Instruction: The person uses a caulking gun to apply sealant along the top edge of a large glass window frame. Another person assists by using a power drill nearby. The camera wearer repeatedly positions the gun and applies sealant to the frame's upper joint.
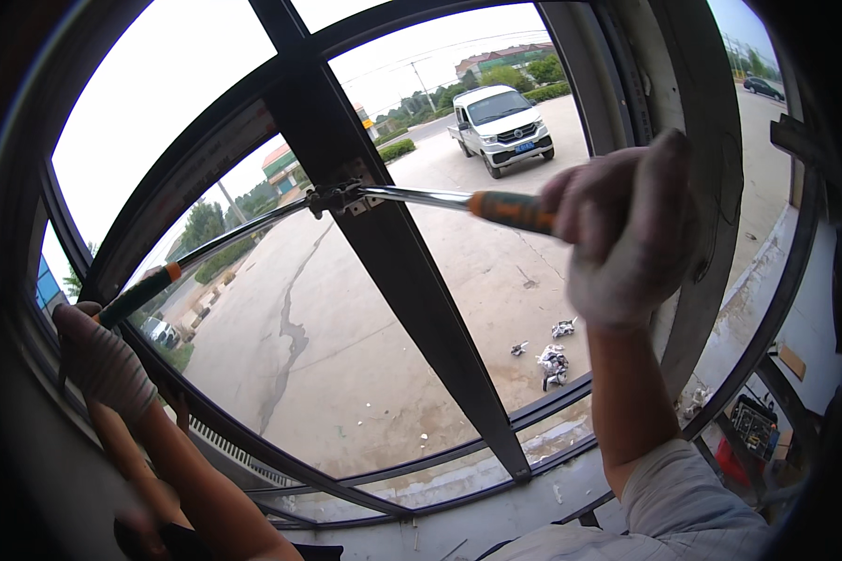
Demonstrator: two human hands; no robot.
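A two-handled lever tool (421,197), possibly a hand riveter, spans the window with its bright metal arms spread wide. Its dark head (333,199) is at the dark metal mullion (421,294), beside a small metal plate with holes (363,205). My left hand (105,357), in a striped glove, grips the green-and-orange left handle low at the frame's side. My right hand (624,238), also gloved and blurred, is around the outer end of the other handle (512,210). The exact contact between head and mullion is too dark to tell.
Another person's arm (116,435) is close behind my left forearm. Dark window frame members (449,459) surround the opening. An open tool case (753,426) lies at the lower right, near a cardboard piece (791,362). Outside are litter (553,365) and a white truck (502,126).
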